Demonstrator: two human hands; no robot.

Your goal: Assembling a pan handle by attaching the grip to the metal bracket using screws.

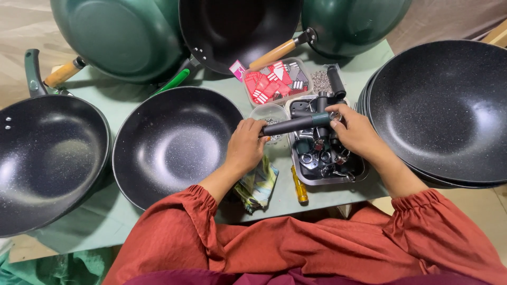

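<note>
Black and long, a pan handle (296, 124) lies level between both hands above the pale green table (100, 214). The left hand (246, 148) is clenched round its near end; the right hand (355, 132) pinches the far end, fingers curled over the metal fitting there. The handle sits just off the centre of the view toward three o'clock, over the near edge of a steel tray (312, 178) filled with black handles and shiny brackets.

At twelve o'clock from the hands stands a clear tub (277, 80) of red and white tags, and beside it, toward one o'clock, a smaller tub of screws (320, 81). A round plastic cup (269, 112) sits just behind the left hand. A yellow screwdriver (300, 186) lies at six o'clock from the handle, touching the tray's side, with a crumpled wrapper (257, 186) next to it under the left wrist.

Woks ring the table: a bare one (174, 145) at nine o'clock, one with a green handle (50, 158) further out that way, a stack (438, 111) at three o'clock, and three green-backed ones (127, 37) leaning at twelve o'clock.
</note>
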